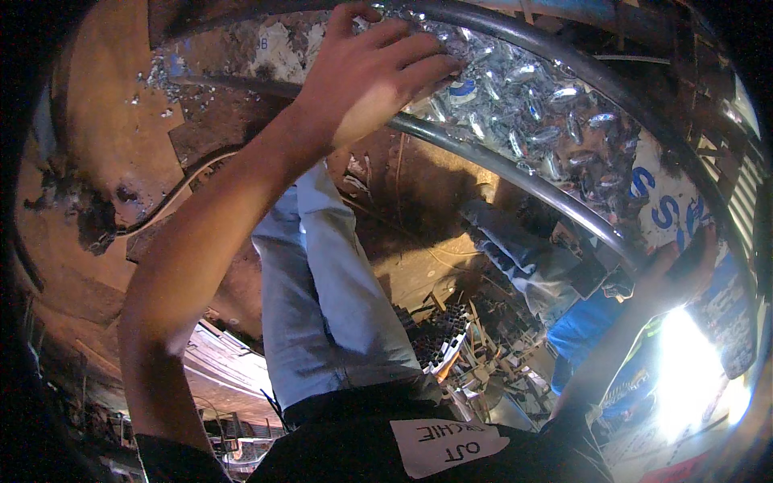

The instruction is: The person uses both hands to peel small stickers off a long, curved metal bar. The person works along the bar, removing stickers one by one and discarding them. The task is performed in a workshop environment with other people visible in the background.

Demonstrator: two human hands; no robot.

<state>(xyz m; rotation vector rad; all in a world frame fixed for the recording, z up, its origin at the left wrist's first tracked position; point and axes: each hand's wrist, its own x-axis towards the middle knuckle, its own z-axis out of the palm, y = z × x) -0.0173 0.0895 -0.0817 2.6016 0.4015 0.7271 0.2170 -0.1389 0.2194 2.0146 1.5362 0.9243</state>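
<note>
My left hand [382,76] reaches over a long tray with a dark metal rim [515,173]. Its fingers are bent downward among many small shiny metallic pieces [531,97], and their undersides are hidden. My right hand [676,262] is at the far right, beside the end of the near rim. Glare and blur hide most of its fingers, so its grip does not show clearly. The small pieces lie thickest between the two hands, on a printed pale and brown sheet [652,189].
A thick dark bar [588,60] curves along the tray's far side. Below are another person's leg in jeans [515,266], a blue item [580,330] and a heap of scraps [483,354]. Brown boards [113,105] and a cable [181,185] are at left.
</note>
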